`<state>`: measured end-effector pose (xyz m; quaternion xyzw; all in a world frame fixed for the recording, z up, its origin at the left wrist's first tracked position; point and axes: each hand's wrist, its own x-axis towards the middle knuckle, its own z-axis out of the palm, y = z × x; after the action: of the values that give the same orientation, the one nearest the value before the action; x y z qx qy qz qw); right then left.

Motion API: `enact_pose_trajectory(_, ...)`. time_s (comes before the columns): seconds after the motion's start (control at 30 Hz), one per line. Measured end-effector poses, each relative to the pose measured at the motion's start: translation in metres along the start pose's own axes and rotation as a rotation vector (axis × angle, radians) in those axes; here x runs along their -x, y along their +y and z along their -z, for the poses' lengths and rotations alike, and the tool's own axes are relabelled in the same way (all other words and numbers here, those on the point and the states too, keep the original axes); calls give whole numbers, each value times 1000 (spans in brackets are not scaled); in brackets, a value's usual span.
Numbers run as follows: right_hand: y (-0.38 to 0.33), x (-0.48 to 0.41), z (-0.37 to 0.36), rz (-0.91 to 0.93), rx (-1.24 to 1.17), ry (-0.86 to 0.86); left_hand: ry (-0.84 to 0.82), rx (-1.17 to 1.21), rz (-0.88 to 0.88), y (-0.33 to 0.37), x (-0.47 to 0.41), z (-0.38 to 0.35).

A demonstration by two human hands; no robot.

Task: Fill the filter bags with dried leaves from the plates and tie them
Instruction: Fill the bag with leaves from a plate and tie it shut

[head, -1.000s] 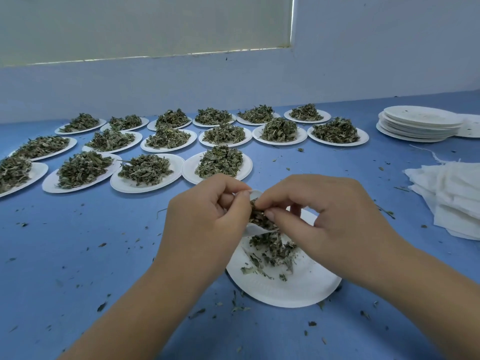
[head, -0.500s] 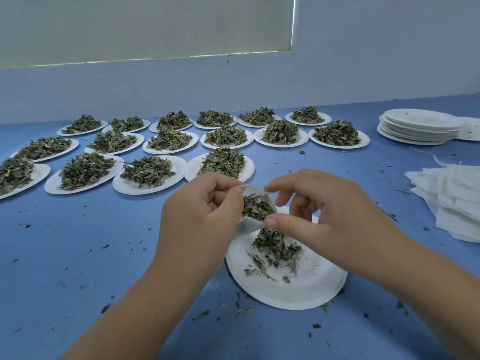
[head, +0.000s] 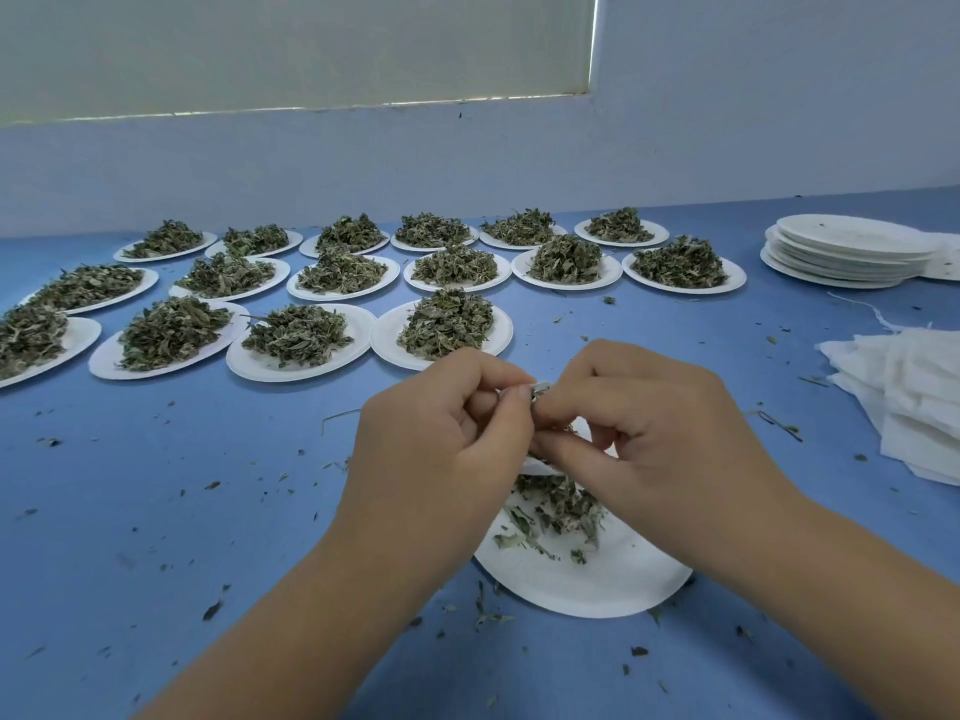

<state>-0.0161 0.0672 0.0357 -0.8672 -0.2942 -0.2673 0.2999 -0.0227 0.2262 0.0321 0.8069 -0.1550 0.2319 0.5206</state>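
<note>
Head view: both hands meet above the near white paper plate (head: 597,584).
Left hand (head: 441,439): fingers curled, pinching the small white filter bag (head: 539,465).
Right hand (head: 660,439): pinching the same bag's top.
Bag position: between the hands, over loose dried green leaves (head: 561,506) on that plate.

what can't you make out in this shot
Head view:
- filter bag: mostly covered by left hand and right hand; fill level unclear.
- leftmost plate: cut off by the left edge.
- spare bag pile: cut off by the right edge; count unclear.
</note>
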Motion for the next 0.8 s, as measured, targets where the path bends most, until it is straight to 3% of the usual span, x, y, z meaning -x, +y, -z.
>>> enact_pose_trajectory(0.23,2,0,23,82,-59,64,61,58,70,1,-5,8)
enact_pose_trajectory(0.5,1,4,19,73,82,-256,76,111,120,2,-7,9)
enact_pose_trajectory(0.8,-9,6,10,127,64,-229,56,126,79,5,-3,8)
